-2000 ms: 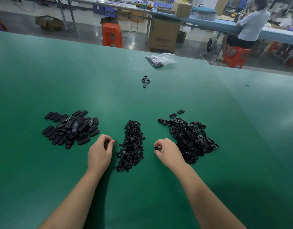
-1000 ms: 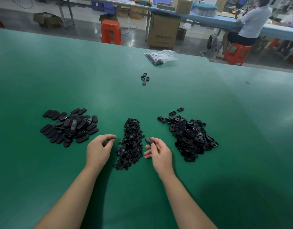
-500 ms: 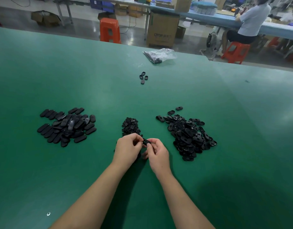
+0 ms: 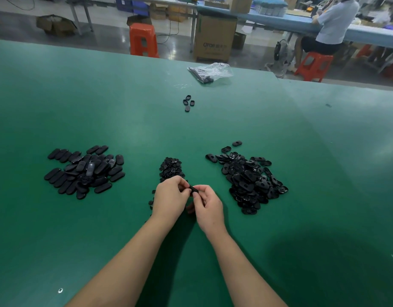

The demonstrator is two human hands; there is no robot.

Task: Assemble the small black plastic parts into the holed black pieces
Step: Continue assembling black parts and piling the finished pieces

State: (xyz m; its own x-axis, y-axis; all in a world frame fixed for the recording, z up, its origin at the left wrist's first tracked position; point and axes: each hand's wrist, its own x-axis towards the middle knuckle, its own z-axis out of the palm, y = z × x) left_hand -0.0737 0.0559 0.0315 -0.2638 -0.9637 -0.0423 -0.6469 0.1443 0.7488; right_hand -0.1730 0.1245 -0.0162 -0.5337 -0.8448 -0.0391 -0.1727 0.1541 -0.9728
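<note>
You pinch 1 holed black piece [image 4: 193, 189] between your left hand [image 4: 170, 200] and right hand [image 4: 207, 207], each grip curled round it just in front of the small-parts pile [image 4: 171, 167], likely to seat an insert.

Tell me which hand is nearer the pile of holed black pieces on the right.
Right. The right hand sits just left of that pile, with bare mat between; the left hand lies farther left, over the small-parts pile.
</note>
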